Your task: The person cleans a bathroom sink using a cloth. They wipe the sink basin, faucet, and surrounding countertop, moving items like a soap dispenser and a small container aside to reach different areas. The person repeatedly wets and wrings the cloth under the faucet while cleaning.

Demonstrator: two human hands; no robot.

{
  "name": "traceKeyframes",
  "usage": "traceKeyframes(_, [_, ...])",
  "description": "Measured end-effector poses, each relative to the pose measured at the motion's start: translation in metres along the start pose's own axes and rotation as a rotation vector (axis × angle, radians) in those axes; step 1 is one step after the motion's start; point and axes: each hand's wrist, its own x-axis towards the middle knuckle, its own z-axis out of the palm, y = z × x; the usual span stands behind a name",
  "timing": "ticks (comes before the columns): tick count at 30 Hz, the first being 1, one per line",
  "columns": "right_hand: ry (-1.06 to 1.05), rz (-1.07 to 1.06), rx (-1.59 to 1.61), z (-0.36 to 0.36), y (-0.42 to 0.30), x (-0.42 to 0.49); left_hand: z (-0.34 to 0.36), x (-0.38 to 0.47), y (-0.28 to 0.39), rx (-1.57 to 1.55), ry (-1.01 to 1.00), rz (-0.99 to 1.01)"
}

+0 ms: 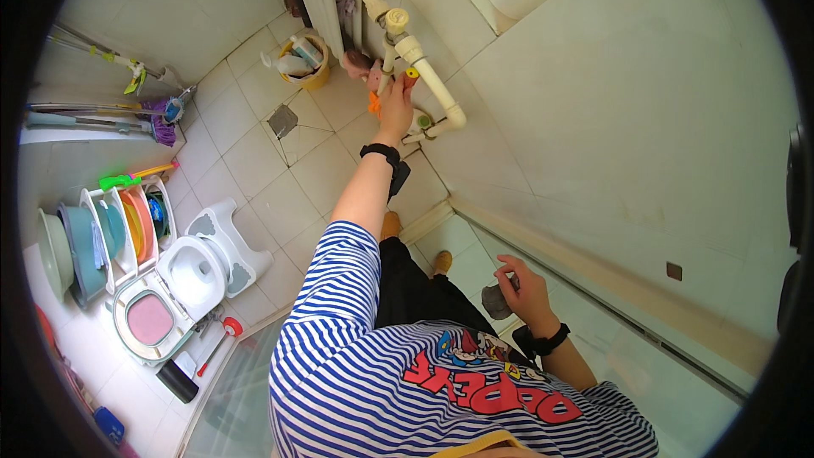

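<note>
At the upper middle, my left hand (pixel 397 108) reaches down beside cream plastic pipes (pixel 432 73) at the wall. It grips a small red object with a round yellow end (pixel 412 74); its kind cannot be told. An orange thing (pixel 374 104) shows at the hand's other side, partly hidden. A green round piece (pixel 423 121) lies low by the pipe's base. My right hand (pixel 524 296) is bent in front of my body at lower right, its fingers curled around a dark grey, soft-looking cloth (pixel 496 303). Both wrists wear black bands.
A yellow bucket (pixel 318 79) of bottles stands near a floor drain (pixel 283 121). To the left are a toilet (pixel 196 267), a white-and-grey stool (pixel 222 235), a rack of basins (pixel 121 226) and mops (pixel 162 117). A metal track (pixel 610 305) runs along the right.
</note>
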Motion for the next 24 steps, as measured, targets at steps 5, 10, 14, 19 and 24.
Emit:
traceKeyframes(5, [0.002,-0.047,-0.034,-0.001,0.004,0.005,0.018,0.006,-0.016,0.001,-0.016,0.049])
traceKeyframes(10, [0.017,-0.05,-0.004,0.003,0.009,0.006,0.027,0.007,-0.023,-0.048,-0.002,0.04])
traceKeyframes(14, [0.002,-0.054,-0.017,0.004,0.008,0.006,0.029,0.004,-0.029,-0.077,-0.017,-0.023])
traceKeyframes(19, [-0.009,-0.095,-0.075,0.003,0.004,0.001,0.014,-0.027,-0.052,-0.02,0.049,-0.205])
traceKeyframes(24, [-0.018,-0.187,-0.051,0.006,0.008,-0.006,-0.024,-0.154,-0.102,-0.045,0.084,-0.623])
